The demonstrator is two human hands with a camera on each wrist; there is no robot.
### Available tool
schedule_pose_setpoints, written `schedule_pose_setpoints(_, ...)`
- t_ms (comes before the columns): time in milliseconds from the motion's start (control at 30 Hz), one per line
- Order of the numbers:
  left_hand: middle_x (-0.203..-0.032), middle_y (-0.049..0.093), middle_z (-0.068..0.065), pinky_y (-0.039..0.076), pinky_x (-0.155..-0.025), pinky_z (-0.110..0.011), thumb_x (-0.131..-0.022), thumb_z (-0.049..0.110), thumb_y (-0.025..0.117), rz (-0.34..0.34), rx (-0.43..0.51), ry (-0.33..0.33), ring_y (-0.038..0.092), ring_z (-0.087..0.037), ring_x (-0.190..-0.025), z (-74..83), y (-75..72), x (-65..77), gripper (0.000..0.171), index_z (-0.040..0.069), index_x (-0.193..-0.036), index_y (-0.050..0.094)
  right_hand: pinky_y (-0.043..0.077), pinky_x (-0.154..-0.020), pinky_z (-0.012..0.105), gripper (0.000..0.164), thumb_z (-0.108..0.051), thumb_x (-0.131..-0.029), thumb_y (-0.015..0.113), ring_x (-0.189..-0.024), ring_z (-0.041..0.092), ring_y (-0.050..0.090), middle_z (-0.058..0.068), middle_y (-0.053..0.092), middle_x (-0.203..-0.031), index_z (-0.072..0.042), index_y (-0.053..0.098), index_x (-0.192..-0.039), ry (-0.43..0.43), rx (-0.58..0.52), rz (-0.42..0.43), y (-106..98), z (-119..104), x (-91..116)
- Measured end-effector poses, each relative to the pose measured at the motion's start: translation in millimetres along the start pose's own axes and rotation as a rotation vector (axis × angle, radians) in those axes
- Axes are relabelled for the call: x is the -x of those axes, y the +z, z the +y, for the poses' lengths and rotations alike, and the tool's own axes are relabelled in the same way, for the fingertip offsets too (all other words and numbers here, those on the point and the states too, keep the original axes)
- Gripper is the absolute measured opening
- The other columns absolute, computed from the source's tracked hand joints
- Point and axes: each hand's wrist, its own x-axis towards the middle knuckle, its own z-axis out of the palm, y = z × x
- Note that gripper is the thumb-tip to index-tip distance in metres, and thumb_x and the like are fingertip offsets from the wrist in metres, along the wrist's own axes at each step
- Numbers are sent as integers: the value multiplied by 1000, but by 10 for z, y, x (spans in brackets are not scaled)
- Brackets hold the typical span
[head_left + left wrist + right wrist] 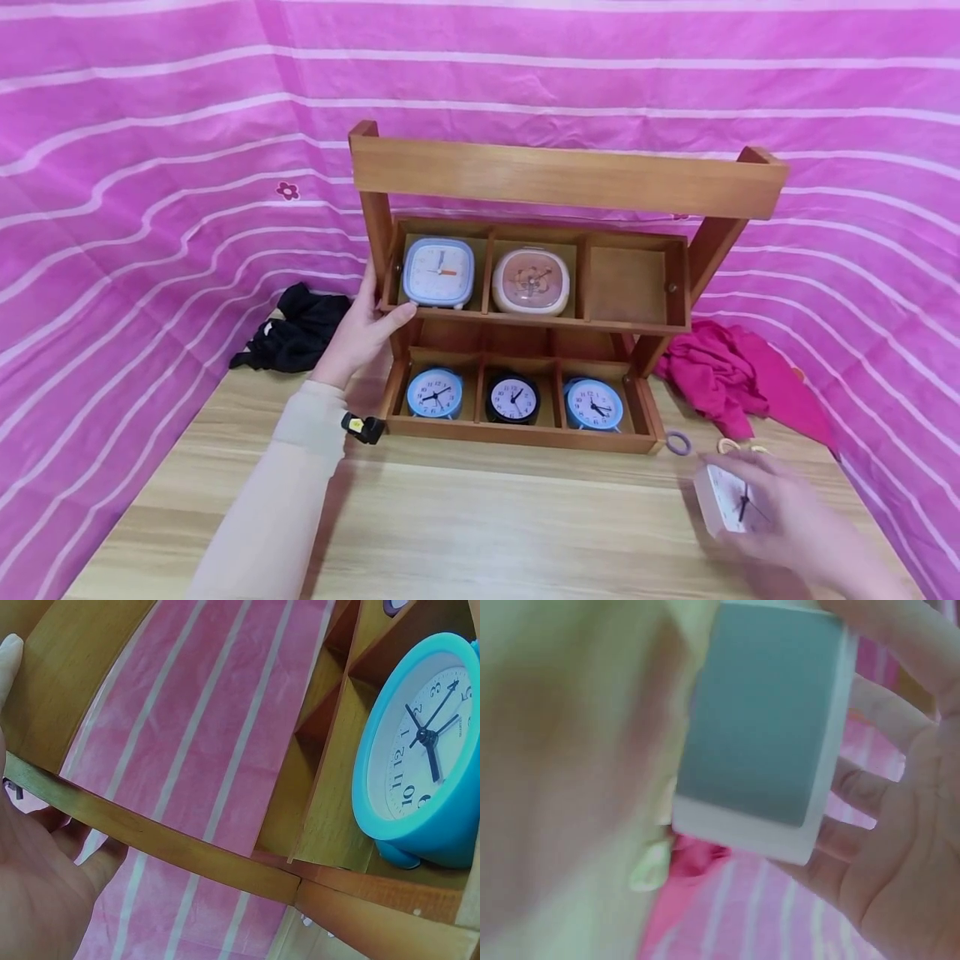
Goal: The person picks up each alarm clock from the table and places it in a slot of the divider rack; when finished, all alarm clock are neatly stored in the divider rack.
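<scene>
A two-tier wooden rack (562, 177) stands on the table. My left hand (365, 335) grips the left end of its upper tray, thumb along the front edge and fingers behind the side. That tray carries a blue-rimmed clock (438, 272) at left and a pink-faced clock (531, 282) in the middle. Below sit a light-blue round clock (435, 394), a black round clock (513, 398) and another light-blue clock (594, 404), one per compartment. Right of the rack, my blurred right hand (791, 521) holds a white square clock (716, 500) by its sides, over the table.
Black cloth (300, 329) lies left of the rack, magenta cloth (712, 375) to its right. A purple ring (678, 442) and cream-coloured loops (727, 446) lie near the rack's right front corner. A pink striped curtain (525, 75) encloses the back and sides of the table (480, 525).
</scene>
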Motion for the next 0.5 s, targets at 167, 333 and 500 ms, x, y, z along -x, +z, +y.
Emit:
schedule_pose_setpoints(167, -173, 13, 9, 23, -124, -60, -101, 29, 70, -3, -4, -13, 22, -25, -157, 18, -7, 5, 96, 52, -164, 1, 52, -93, 34, 105, -22, -46, 103, -110, 28, 58, 14, 64, -128, -18, 65, -143, 7, 4, 68, -292, -110, -335)
schedule_pose_setpoints(333, -174, 13, 8, 25, -124, -60, -101, 26, 70, -15, 1, 3, 23, -25, -156, 15, 5, -15, 97, 51, -164, 1, 34, -116, 29, 108, -15, -47, 101, -117, 42, 54, 22, 60, -136, -10, 60, -147, 7, -23, 146, -533, -218, -701)
schedule_pose_setpoints(500, -174, 13, 6, 28, -123, -59, -101, 27, 70, -7, -5, -9, 26, -27, -155, 2, -7, 15, 98, 52, -164, 0, 41, -107, 32, 106, -17, -50, 103, -116, 39, 54, 21, 59, -138, -10, 61, -147, -15, -14, 204, -728, -386, -1146)
